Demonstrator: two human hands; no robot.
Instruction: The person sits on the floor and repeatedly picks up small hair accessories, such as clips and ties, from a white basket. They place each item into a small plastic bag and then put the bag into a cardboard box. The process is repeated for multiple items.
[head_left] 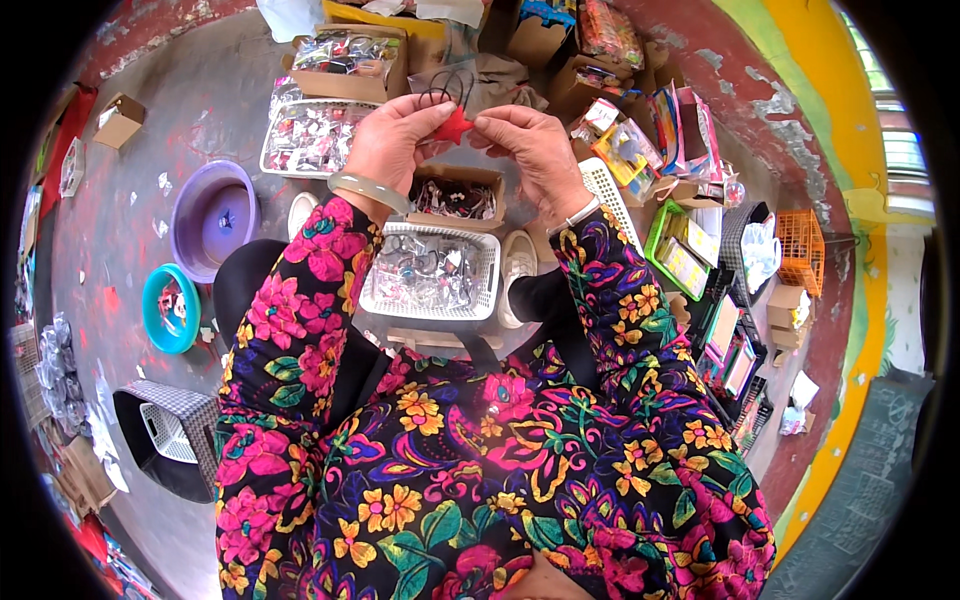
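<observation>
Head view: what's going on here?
Someone in a floral top holds a small red piece in the left hand. The right hand has its fingertips at the piece's edge; can't tell if they grip it. Below, a white basket of small items sits between the person's feet, with an open cardboard box just beyond it.

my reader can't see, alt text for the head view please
A person's left hand holds a red star, the right hand at its edge. Below them in the picture, a white basket holds small bagged items; a purple basin and a teal basin stand to the left.
</observation>
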